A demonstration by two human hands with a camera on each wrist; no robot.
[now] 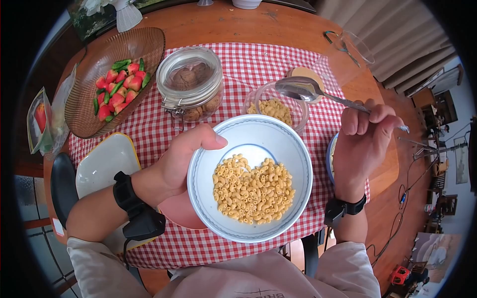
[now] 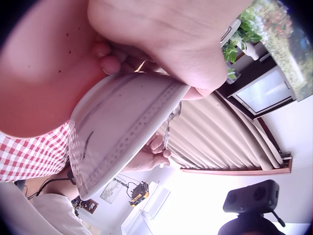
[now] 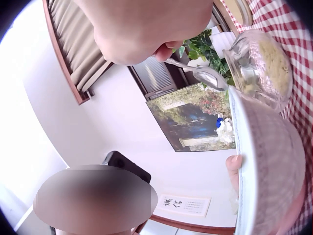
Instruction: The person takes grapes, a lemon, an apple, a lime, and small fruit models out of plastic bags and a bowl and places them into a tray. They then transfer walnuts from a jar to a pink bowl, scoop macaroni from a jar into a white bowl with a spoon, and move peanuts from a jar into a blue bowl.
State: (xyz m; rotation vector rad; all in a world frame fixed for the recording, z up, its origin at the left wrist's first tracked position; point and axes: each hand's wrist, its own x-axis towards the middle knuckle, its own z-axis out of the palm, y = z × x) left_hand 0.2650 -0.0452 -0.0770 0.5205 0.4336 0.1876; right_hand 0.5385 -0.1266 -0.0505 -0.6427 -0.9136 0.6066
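My left hand [image 1: 171,161] grips a white bowl [image 1: 198,198] with a blue-patterned border, its thumb over the rim and fingers curled underneath. Tipped toward the head camera, the bowl holds a pile of dry elbow macaroni [image 1: 256,193]. In my right hand [image 1: 365,136] is a metal spoon [image 1: 300,89], pinched by its handle. The spoon's bowl overlaps an uncovered glass jar [image 1: 301,116] in the head view, and no pasta shows in it. More macaroni [image 1: 275,110] lies inside that jar. Above the bowl's rim, the spoon [image 3: 210,77] also appears in the right wrist view.
A clip-top jar [image 1: 191,82] of walnuts stands behind the bowl. At left are a ribbed brown dish [image 1: 82,102] of red and green pieces and a yellow-rimmed tray [image 1: 109,164]. A pink plate [image 1: 184,211] lies under the left hand; a round lid [image 1: 310,77] sits behind the pasta jar.
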